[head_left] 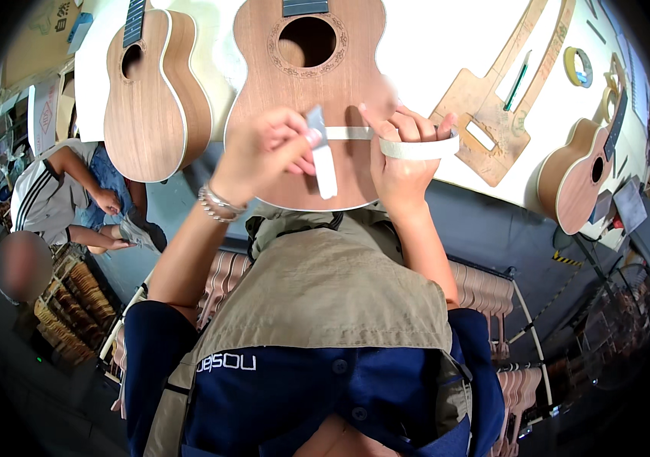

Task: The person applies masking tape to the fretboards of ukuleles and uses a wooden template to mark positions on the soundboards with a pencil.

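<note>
In front of me a brown wooden guitar [302,95] lies on the white table, its decorated sound hole facing up. My left hand [268,148], a chain bracelet at its wrist, pinches a short strip of white tape [325,171] over the lower part of the guitar's top; the strip's upper end looks grey. The fingers of my right hand [401,164] pass through a roll of white tape [424,148] and hold it by the guitar's right edge. Between my hands a stretch of white tape [349,132] runs across the top; whether it sticks there I cannot tell.
Another guitar [146,114] lies to the left, and a smaller one [574,171] at far right. A wooden template [485,126] with a green pencil [517,84] and a tape roll [578,67] are on the right. At left a person [73,190] sits low. Wooden parts fill racks [485,289] below.
</note>
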{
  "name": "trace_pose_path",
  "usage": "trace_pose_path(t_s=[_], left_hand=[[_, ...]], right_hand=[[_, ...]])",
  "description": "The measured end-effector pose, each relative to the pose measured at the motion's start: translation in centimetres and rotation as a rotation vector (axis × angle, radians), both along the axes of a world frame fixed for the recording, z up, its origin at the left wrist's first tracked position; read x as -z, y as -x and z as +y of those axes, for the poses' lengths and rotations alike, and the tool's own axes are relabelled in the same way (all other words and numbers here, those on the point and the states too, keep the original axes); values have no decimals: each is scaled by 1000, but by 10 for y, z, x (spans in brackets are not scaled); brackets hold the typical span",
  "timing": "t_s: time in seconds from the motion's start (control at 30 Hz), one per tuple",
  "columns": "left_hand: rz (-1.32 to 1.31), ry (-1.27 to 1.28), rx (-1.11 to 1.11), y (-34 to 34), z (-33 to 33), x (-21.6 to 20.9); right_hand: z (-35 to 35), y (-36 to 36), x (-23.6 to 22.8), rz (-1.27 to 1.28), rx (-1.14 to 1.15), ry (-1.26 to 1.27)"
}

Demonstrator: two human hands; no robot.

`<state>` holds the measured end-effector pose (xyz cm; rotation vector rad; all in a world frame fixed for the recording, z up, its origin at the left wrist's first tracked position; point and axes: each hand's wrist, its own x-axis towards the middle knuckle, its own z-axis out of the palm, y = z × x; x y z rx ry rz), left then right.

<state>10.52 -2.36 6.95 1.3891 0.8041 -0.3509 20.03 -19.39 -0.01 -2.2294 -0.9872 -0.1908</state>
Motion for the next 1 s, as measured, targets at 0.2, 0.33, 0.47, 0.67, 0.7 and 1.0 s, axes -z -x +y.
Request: trace_pose_path(t_s=[0.2,0.33,0.47,0.67,0.7,1.0], left_hand=[[-5,-33,86,-8,-16,15],[33,-45,106,-13,-17,20],[57,-220,177,-8,-20,28],[-58,-35,18,0,1,18],[-218,-14,-119,10,26,16],[266,-1106,-242,193,462,98]], right_hand=[[1,-2,3,-45,0,-22],[-2,-2,5,-41,0,-19],[-9,29,-6,69,-269,-280],[-1,21,-40,617,-244,-798],[15,10,-48,794,-86,-1048],[100,7,-71,1403,-170,-1417]])
